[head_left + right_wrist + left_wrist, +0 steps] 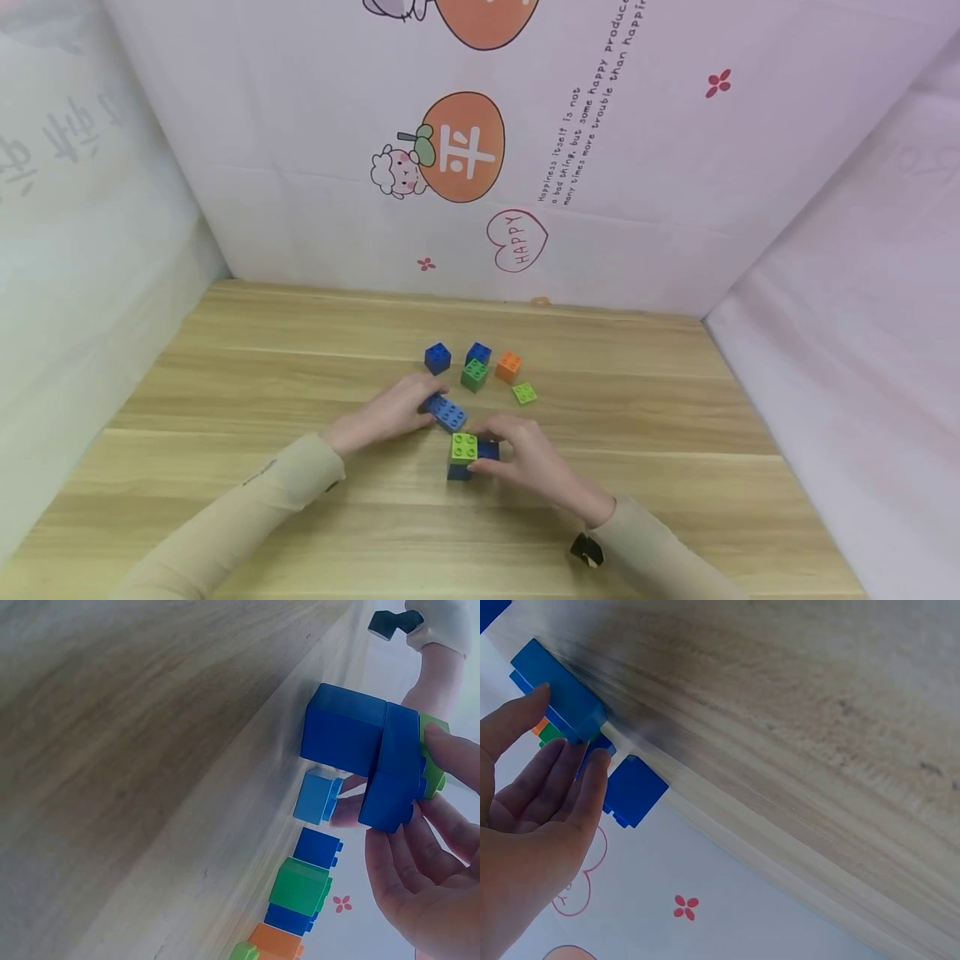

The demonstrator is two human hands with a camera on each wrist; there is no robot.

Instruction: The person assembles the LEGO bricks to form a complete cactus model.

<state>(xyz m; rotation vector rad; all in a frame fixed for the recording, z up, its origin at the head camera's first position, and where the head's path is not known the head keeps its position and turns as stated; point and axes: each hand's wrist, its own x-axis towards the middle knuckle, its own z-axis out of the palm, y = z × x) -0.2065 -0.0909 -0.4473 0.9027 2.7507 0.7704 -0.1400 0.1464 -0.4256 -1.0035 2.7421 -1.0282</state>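
Note:
My left hand (pixel 401 407) pinches one end of a light blue toy building brick (pixel 448 413) low over the table; in the left wrist view the thumb and fingertips meet the brick (pixel 562 694) on opposite sides. Just right and nearer, my right hand (pixel 528 458) grips a small stack of bricks between thumb and fingers. A lime green brick (pixel 463 447) tops this stack. Beneath it a long dark blue brick (pixel 397 769) sticks out toward the right palm, and a dark blue block (pixel 341 727) forms the base.
Beyond the hands stand two dark blue bricks (pixel 437 357), a green brick (pixel 474 375) and an orange brick (pixel 508 367). A flat lime green piece (pixel 524 393) lies beside them. Printed white cloth (pixel 322 217) walls the wooden table (pixel 300 350) at the back and sides.

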